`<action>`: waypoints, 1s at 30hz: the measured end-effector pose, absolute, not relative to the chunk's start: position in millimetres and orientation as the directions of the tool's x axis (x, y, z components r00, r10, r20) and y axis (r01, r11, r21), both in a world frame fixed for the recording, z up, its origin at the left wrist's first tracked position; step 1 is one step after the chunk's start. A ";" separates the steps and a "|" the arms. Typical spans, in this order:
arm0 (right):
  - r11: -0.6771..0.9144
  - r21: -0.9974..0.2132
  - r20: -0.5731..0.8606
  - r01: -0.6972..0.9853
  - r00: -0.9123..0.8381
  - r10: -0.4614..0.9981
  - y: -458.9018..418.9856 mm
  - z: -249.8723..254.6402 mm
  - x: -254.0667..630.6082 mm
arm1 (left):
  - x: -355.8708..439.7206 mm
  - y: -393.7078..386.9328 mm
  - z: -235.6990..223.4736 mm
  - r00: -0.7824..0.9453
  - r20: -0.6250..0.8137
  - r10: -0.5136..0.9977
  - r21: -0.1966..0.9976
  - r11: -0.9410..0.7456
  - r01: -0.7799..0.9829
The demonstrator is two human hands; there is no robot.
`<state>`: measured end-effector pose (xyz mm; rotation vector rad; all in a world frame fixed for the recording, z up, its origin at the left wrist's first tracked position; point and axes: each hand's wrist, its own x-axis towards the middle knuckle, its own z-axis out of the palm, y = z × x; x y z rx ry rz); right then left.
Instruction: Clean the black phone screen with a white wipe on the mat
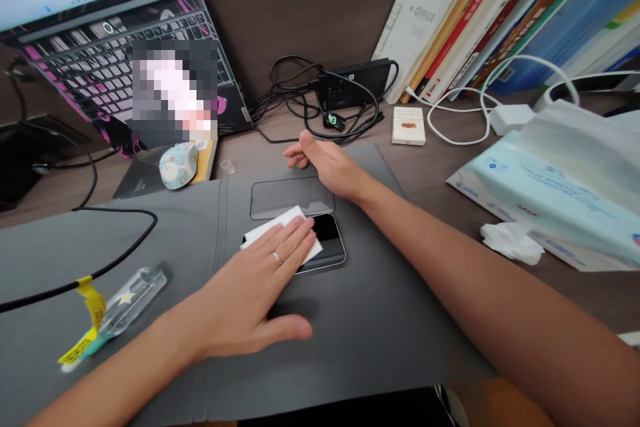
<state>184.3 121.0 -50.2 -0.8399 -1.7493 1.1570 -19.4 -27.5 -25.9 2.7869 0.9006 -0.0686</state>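
One phone [330,240], one white wipe [287,217] and one clear sheet [277,199] lie on a single grey mat [370,320]. The phone lies a little nearer the mat's far edge than its near edge; the sheet is just beyond it, towards the far edge. Also on the mat, towards its left side, are one clear bottle [133,300] and one black cable [155,219]. On the worktop [433,167] beyond the far edge are one mouse [179,165], one laptop [85,67] and one small box [409,127]; one tissue packet [560,187] and one crumpled tissue [513,242] lie past the mat's right edge.

Wipe and fingers hide much of the phone. The laptop's screen is cut off, and part of its keyboard is blurred into blocks. The row of books runs out of view, too overlapped to count surely.

The left hand [255,293], with one ring, lies flat, grasping nothing: fingers straight on the wipe over the phone, thumb spread towards the near edge. The right hand [330,163] is slack, fingers loosely bent, thumb raised, holding nothing visible; it is beside the sheet's right end, and whether it touches is unclear.
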 end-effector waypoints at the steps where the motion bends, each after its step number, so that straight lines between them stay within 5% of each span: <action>1: 0.348 -0.935 0.291 0.068 -0.411 0.864 121.2 -50.6 184.3 | -7.8 -23.6 -25.7 0.819 -0.106 0.564 0.208 -0.793 0.573; 9: 0.347 -0.935 0.288 0.074 -0.411 0.865 118.8 -48.6 185.5 | 22.2 -26.3 -24.4 0.853 -0.083 0.515 0.296 -0.805 0.515; 20: 0.340 -0.938 0.282 0.073 -0.413 0.866 121.3 -50.4 184.2 | -38.8 -60.9 -22.6 0.745 -0.134 0.653 0.161 -0.728 0.667; 30: 0.333 -0.941 0.278 0.069 -0.408 0.870 123.4 -51.6 182.1 | 12.9 -25.3 -22.7 0.767 -0.086 0.636 0.326 -0.710 0.624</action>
